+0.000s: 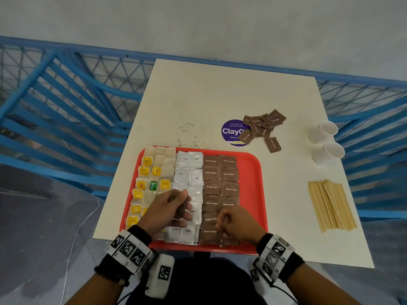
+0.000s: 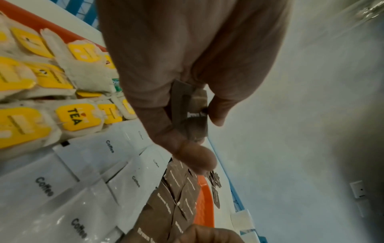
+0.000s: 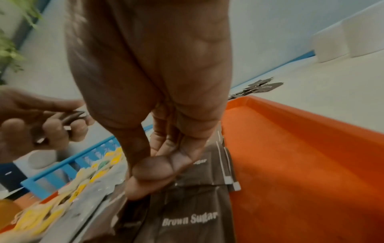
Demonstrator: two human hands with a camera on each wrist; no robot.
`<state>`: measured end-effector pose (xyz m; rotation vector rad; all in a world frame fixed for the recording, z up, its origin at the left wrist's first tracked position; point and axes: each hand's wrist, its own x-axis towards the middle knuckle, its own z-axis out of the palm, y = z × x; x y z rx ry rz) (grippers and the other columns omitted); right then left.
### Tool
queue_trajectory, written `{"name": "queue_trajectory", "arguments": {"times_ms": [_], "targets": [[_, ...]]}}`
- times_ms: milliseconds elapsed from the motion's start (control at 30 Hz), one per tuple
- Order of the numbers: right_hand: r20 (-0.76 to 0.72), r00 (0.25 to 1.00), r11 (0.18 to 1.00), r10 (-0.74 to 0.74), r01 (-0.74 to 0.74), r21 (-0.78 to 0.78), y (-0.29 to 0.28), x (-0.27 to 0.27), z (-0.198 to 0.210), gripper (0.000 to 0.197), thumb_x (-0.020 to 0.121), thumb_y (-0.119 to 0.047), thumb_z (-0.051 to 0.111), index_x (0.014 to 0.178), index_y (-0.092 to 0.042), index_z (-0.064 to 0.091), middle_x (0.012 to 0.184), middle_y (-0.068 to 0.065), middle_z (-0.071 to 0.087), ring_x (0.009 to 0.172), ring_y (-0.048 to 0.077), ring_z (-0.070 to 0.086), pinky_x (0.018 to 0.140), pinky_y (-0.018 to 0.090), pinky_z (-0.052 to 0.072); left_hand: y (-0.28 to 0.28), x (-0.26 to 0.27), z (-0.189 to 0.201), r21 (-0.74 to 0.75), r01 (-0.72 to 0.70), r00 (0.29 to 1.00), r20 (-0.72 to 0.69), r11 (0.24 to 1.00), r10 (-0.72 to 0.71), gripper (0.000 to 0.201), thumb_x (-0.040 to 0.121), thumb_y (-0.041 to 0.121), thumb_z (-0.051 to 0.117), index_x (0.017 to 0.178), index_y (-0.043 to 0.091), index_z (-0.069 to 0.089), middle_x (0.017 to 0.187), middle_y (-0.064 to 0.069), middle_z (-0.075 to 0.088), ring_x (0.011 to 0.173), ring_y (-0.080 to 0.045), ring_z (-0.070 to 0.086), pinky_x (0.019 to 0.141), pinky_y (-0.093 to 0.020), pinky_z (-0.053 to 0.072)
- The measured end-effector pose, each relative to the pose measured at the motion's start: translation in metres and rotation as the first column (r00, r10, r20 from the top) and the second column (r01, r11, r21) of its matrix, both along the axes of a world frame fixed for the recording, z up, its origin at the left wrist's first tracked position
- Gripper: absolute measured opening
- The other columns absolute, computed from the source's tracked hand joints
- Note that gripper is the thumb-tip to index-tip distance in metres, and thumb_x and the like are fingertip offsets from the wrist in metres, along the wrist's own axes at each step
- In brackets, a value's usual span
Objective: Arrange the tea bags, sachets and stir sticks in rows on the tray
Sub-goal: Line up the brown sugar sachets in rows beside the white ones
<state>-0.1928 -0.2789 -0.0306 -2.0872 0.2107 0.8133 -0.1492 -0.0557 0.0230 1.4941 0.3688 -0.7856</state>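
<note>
- As the left hand (image 1: 174, 208) hovered over the flat red plastic tray (image 1: 253, 172), its fingers and thumb were clamped on a small stack of brown paper sugar sachets (image 2: 190, 113), held on edge above the white coffee sachets (image 1: 189, 172).
- The right hand (image 1: 233, 223) sat just beside it, to the right, low over the near end of the brown sugar rows (image 1: 220, 181), fingertips bunched together and touching a laid sachet; whether they pinched it could not be told.
- The held stack lay left of the bare red strip along the tray's right side, probably the next place to fill; the right hand was the nearer to it.
- Tea bags with yellow tags (image 1: 149, 172) filled the tray's left columns.
- Loose brown sachets (image 1: 262, 128) remained on the white table (image 1: 220, 89), over a purple round sticker (image 1: 231, 130).
- Pale wooden stir sticks (image 1: 330, 205) lay in a bundle well to the right, lengthwise toward the person, near two white paper cups (image 1: 323, 142).
</note>
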Motion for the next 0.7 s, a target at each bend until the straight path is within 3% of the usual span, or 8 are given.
{"name": "queue_trajectory", "arguments": {"times_ms": [100,167,267,300,433,533,633,700], "targets": [[0.042,0.999,0.998,0.033,-0.031,-0.056,0.008,-0.001,-0.004,0.021,0.087,-0.005,0.07,0.072,-0.013,0.058,0.049,-0.007,0.061,0.04,-0.002,0.056,0.048,0.015,0.046,-0.002,0.0,0.001,-0.014,-0.006,1.0,-0.01,1.0,0.006,0.041,0.098,0.036,0.056,0.11,-0.003,0.063,0.083,-0.008,0.069,0.072,-0.022,0.069,0.054,-0.029,0.056],[0.097,0.99,0.986,0.099,-0.084,-0.147,0.008,-0.001,-0.007,0.027,0.082,-0.01,0.077,0.069,-0.017,0.054,0.058,-0.009,0.059,0.048,-0.003,0.057,0.05,0.008,0.038,-0.003,0.001,0.001,-0.035,-0.005,1.0,-0.026,0.999,0.004,0.039,0.099,0.034,0.056,0.111,-0.002,0.062,0.085,-0.01,0.069,0.073,-0.023,0.07,0.055,-0.031,0.057],[0.138,0.984,0.971,0.109,-0.076,-0.227,0.006,-0.001,-0.008,0.031,0.076,-0.022,0.082,0.071,-0.019,0.051,0.071,-0.008,0.06,0.065,0.007,0.056,0.054,0.015,0.037,-0.002,0.002,0.003,-0.114,0.016,0.998,-0.052,0.993,-0.022,0.021,0.1,0.011,0.055,0.119,0.003,0.061,0.097,-0.017,0.069,0.082,-0.026,0.072,0.063,-0.035,0.06],[0.161,0.984,0.975,0.082,-0.045,-0.219,0.004,0.0,-0.006,0.029,0.077,-0.024,0.081,0.072,-0.019,0.052,0.071,-0.009,0.06,0.064,0.005,0.054,0.056,0.018,0.039,-0.001,0.002,0.004,-0.158,0.027,0.998,-0.061,0.987,-0.036,0.025,0.099,0.001,0.053,0.123,0.006,0.059,0.101,-0.019,0.07,0.088,-0.028,0.073,0.067,-0.037,0.061],[0.336,0.938,0.994,-0.087,0.105,-0.037,0.0,0.013,0.029,0.021,0.09,-0.041,0.068,0.081,-0.022,0.067,0.069,-0.01,0.062,0.062,-0.001,0.053,0.061,0.017,0.044,-0.003,0.004,0.01,-0.303,0.133,0.988,-0.041,0.944,-0.152,0.044,0.097,-0.01,0.049,0.133,0.016,0.051,0.117,-0.028,0.067,0.107,-0.036,0.07,0.08,-0.045,0.062],[0.236,0.956,0.953,-0.178,0.107,0.284,0.005,0.019,0.071,0.027,0.089,-0.043,0.068,0.102,-0.02,0.073,0.09,-0.006,0.075,0.079,0.003,0.068,0.074,0.017,0.053,-0.013,0.005,0.017,-0.299,0.235,0.97,0.008,0.925,-0.244,0.039,0.097,-0.004,0.055,0.131,0.014,0.051,0.111,-0.027,0.069,0.105,-0.038,0.07,0.079,-0.045,0.062],[0.178,0.952,0.919,-0.247,0.172,0.355,0.007,0.02,0.087,0.01,0.083,-0.025,0.077,0.085,-0.016,0.074,0.075,0.0,0.075,0.063,0.011,0.069,0.063,0.023,0.054,-0.024,0.007,0.022,-0.12,0.255,0.963,0.125,0.959,-0.24,0.023,0.093,0.002,0.064,0.114,-0.003,0.056,0.092,-0.02,0.074,0.084,-0.028,0.073,0.069,-0.039,0.063],[0.188,0.907,0.893,-0.378,0.303,0.332,0.002,0.02,0.085,0.016,0.076,-0.023,0.084,0.072,-0.017,0.07,0.064,0.002,0.07,0.053,0.011,0.061,0.056,0.027,0.049,-0.029,0.009,0.023,-0.026,0.179,0.965,0.201,0.983,-0.171,0.019,0.091,0.004,0.067,0.1,-0.01,0.058,0.086,-0.021,0.075,0.074,-0.026,0.072,0.061,-0.034,0.062]]}}
